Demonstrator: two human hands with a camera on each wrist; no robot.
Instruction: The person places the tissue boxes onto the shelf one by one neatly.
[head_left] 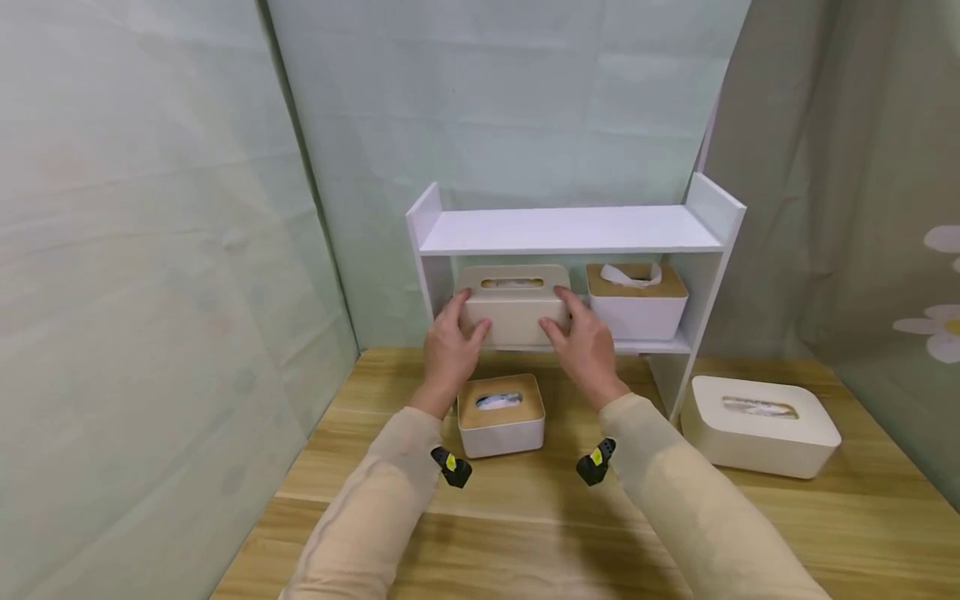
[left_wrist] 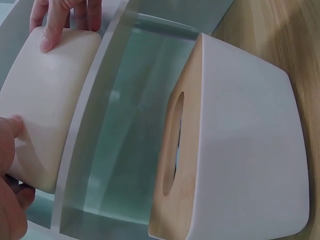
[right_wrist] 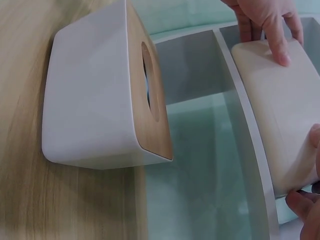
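A cream tissue box (head_left: 516, 323) sits on the lower shelf at the left, its oval slot on top. My left hand (head_left: 450, 350) grips its left end, the thumb against the front face and the fingers round the side. Opposite, the right hand (head_left: 588, 346) holds the other end in the same way. The left wrist view shows the box's smooth front (left_wrist: 50, 95) between both hands, close along the shelf edge. Below, on the table, stands a white tissue box with a wooden lid (head_left: 501, 417), near my left wrist.
The white two-tier shelf (head_left: 570, 229) stands at the table's back. Beside the gripped box on its lower board is another wooden-lidded white tissue box (head_left: 637, 317) with a tissue poking out. A larger cream tissue box (head_left: 761, 425) lies on the wooden table (head_left: 510, 542) at right.
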